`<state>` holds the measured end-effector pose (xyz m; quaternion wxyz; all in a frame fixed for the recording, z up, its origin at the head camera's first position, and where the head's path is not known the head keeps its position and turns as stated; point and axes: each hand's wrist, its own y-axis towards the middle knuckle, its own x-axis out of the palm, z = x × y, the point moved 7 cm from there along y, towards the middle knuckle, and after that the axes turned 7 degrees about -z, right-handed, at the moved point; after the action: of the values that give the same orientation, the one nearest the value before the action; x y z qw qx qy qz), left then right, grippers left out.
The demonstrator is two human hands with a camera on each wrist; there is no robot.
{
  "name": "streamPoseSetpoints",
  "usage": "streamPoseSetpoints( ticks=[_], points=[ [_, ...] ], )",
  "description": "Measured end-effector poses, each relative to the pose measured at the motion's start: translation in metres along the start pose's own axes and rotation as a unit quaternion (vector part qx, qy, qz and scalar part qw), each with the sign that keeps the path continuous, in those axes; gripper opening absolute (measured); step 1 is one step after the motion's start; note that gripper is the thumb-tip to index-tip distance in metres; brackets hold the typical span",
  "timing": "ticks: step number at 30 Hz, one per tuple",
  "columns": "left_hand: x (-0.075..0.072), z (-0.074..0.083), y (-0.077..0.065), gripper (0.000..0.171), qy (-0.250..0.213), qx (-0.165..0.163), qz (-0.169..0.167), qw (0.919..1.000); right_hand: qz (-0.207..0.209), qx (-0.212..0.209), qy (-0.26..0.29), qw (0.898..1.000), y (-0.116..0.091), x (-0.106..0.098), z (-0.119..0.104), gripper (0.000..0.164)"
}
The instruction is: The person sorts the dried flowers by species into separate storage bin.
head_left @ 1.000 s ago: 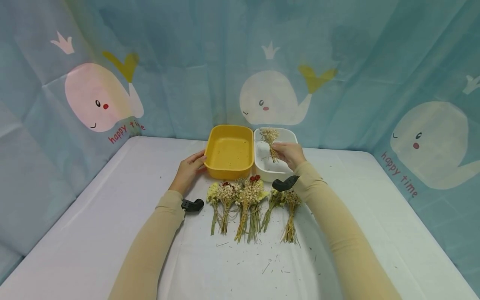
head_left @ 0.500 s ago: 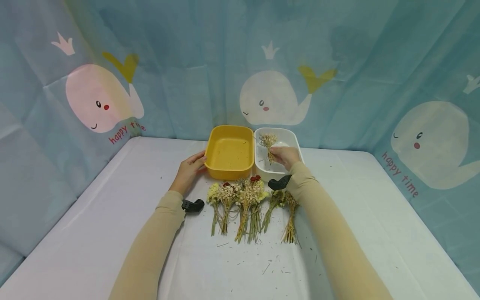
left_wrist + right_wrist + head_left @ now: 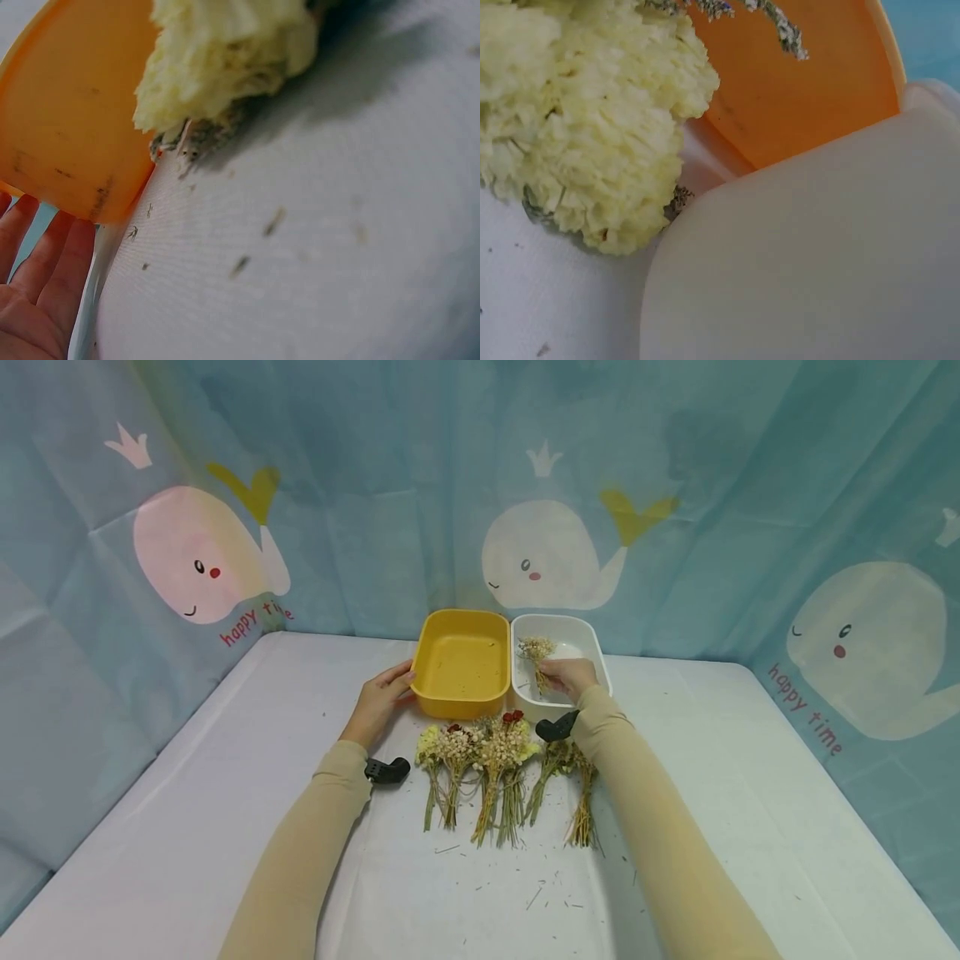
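In the head view, my right hand (image 3: 574, 677) is inside the white bin (image 3: 558, 624), pinching a small bunch of dried flowers (image 3: 537, 650) by its stems. Its pale blossoms point away from me, toward the bin's back left. My left hand (image 3: 377, 702) rests its fairly straight fingers (image 3: 56, 259) against the left side of the yellow bin (image 3: 459, 707). That bin holds a few small crumbs. In the right wrist view the white bin's wall hides my right hand and the bunch it holds.
Several tied dried flower bunches (image 3: 491, 756) lie in a row before the bins, yellow, cream and dark red. My right forearm partly covers the rightmost bunch (image 3: 582, 814). Bits of stem (image 3: 534, 898) are scattered on the white tablecloth (image 3: 420, 902). A blue curtain (image 3: 360, 527) hangs behind.
My right hand has lowered the dried flower bunch deeper into the white bin, moving slightly toward me. The left hand stays at the yellow bin.
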<state>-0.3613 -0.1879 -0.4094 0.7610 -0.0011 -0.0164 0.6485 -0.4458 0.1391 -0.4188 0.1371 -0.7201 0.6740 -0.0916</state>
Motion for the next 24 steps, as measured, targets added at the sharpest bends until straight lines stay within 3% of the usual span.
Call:
streamPoseSetpoints(
  ticks=[9, 24],
  points=[
    [0.0004, -0.0022, 0.0010, 0.054, -0.012, 0.004, -0.005, 0.9999, -0.012, 0.012, -0.019, 1.000, 0.0039, 0.0009, 0.0035, 0.038],
    [0.0002, -0.0029, 0.0011, 0.053, -0.008, 0.001, -0.003, 1.0000, 0.016, 0.030, -0.019, 0.999, 0.0050, -0.0007, 0.0069, 0.035]
  ],
)
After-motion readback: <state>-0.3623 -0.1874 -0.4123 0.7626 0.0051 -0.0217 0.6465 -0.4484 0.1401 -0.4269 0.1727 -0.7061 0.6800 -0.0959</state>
